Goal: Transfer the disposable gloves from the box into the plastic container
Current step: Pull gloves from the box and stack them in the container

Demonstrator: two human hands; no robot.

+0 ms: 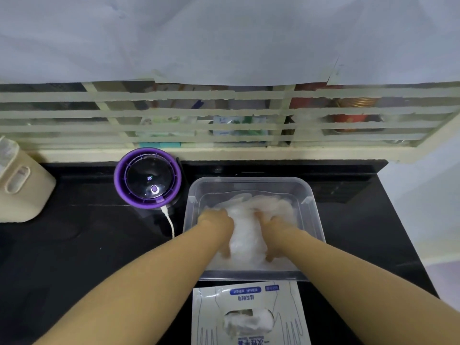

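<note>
- Soft, even, cool-white light; shadows faint.
- The black counter reads dark, with a faint sheen along its far edge.
- Left hand, right hand and the gloves they grip look smeared and soft.
- Straight lines bow near the frame's edges.

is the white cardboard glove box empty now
No, crumpled translucent gloves show through the oval opening in the top of the white cardboard glove box.

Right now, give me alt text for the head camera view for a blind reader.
A left hand and right hand grip a wad of translucent white disposable gloves inside a clear rectangular plastic container on a black countertop. A white glove box lies nearer the person, a round purple-rimmed device left of the container.
</note>
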